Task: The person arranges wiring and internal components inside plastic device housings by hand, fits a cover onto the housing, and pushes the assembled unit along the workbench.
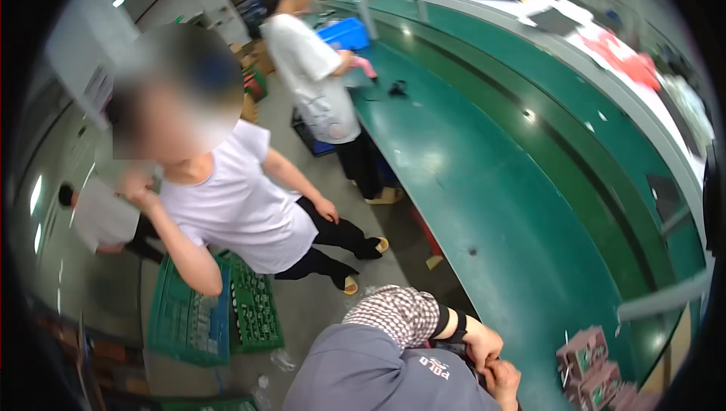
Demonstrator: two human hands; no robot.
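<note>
I have the left hand (483, 347) and right hand (503, 382) drawn together at the edge of the long green worktop (522, 267), fingers curled in toward each other; whether they grip anything I cannot tell, since any piece between them is hidden. The brownish-pink stacked blocks with green parts (592, 352) sit on the worktop beyond the right hand, the nearer one, their row running roughly lengthwise along it. Well back from the left hand, on the floor, a green plastic crate (181, 350) holds pale pieces; the dark-green crate (261, 347) beside it holds green, board-like parts.
</note>
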